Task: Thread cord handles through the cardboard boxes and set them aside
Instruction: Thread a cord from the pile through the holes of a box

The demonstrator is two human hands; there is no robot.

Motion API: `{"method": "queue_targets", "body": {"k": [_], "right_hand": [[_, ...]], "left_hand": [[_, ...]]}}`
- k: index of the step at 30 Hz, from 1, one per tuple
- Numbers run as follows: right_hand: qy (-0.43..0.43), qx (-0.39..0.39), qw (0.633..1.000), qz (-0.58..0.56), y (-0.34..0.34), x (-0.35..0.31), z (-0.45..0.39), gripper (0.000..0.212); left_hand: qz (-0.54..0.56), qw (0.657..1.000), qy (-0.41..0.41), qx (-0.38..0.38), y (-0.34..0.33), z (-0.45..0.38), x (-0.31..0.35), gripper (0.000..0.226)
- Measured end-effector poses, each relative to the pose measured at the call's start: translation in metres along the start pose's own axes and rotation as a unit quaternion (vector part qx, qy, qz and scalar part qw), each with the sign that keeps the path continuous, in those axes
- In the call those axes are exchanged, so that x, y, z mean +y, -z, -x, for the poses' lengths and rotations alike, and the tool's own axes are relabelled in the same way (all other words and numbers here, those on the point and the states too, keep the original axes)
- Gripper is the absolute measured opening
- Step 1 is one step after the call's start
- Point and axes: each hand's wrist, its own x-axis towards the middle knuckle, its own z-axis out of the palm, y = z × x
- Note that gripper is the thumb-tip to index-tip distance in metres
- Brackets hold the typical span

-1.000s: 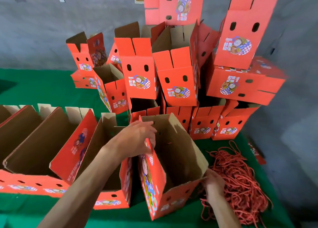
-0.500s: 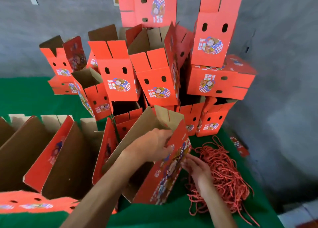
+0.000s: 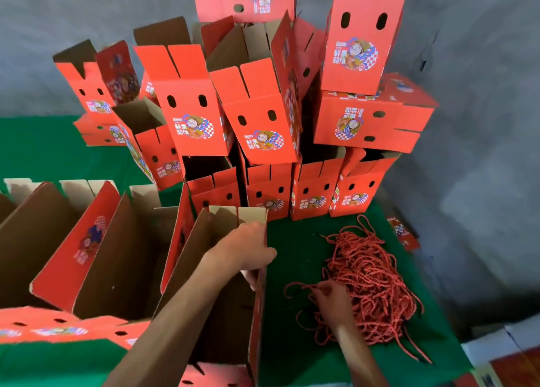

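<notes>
Left hand (image 3: pixel 248 252) grip clamped on right wall of open box (image 3: pixel 222 299) (brown inside up). Right hand (image 3: pixel 330 299) pinches red cord (image 3: pixel 298 286) at near-left edge of cord pile (image 3: pixel 371 278), green desk (image 3: pixel 295 249).

About fifteen red boxes (image 3: pixel 190 115), one cord heap (image 3: pixel 371 284), two hands (image 3: pixel 245 249).

A green cloth (image 3: pixel 295 258) covers the desk, running back to the left as far as the wall; a rough grey wall (image 3: pixel 58 36) rises behind it and turns along the right side; at the lower right corner, off the desk's edge, sits something white (image 3: pixel 491 348), with a reddish-brown patch (image 3: pixel 517 369) just below it, too blurred to identify.
</notes>
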Motion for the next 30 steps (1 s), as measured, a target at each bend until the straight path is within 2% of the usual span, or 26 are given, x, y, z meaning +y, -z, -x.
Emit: {"method": "queue_targets", "body": {"k": [3, 5, 7, 8, 10, 14, 16, 19, 22, 25, 30], "right_hand": [[0.028, 0.001, 0.992, 0.121, 0.006, 0.008, 0.003, 0.005], [0.071, 0.017, 0.968, 0.241, 0.005, 0.01, 0.006, 0.008], [0.093, 0.058, 0.933, 0.343, -0.002, 0.008, 0.009, 0.019], [0.096, 0.077, 0.927, 0.353, -0.007, 0.005, 0.01, 0.021], [0.114, 0.079, 0.932, 0.336, -0.016, 0.001, 0.009, 0.021], [0.097, -0.073, 0.947, 0.297, -0.039, -0.006, 0.0, 0.027], [0.069, -0.11, 0.951, 0.281, -0.05, -0.009, -0.001, 0.027], [0.049, -0.102, 0.951, 0.288, -0.063, -0.01, -0.003, 0.033], [0.011, -0.098, 0.953, 0.288, -0.066, -0.012, -0.009, 0.029], [-0.021, -0.115, 0.957, 0.265, -0.067, -0.018, -0.018, 0.024], [-0.054, -0.139, 0.954, 0.259, -0.068, -0.029, -0.024, 0.031]], "left_hand": [[0.063, 0.997, 0.042, -0.03, -0.004, -0.002, -0.006, 0.024], [0.125, 0.989, 0.055, -0.047, -0.007, -0.003, -0.007, 0.039], [0.199, 0.975, 0.066, -0.07, -0.009, -0.003, -0.006, 0.042], [0.227, 0.968, 0.074, -0.08, -0.01, -0.002, -0.006, 0.039], [0.271, 0.953, 0.105, -0.085, -0.012, 0.001, -0.01, 0.035], [0.329, 0.926, 0.16, -0.088, -0.01, 0.007, -0.022, 0.034], [0.357, 0.915, 0.17, -0.082, -0.009, 0.008, -0.029, 0.037], [0.394, 0.898, 0.18, -0.078, -0.01, 0.01, -0.038, 0.038], [0.418, 0.885, 0.19, -0.079, -0.013, 0.013, -0.049, 0.04], [0.44, 0.873, 0.195, -0.079, -0.015, 0.014, -0.063, 0.044], [0.476, 0.856, 0.185, -0.082, -0.015, 0.012, -0.086, 0.055]]}}
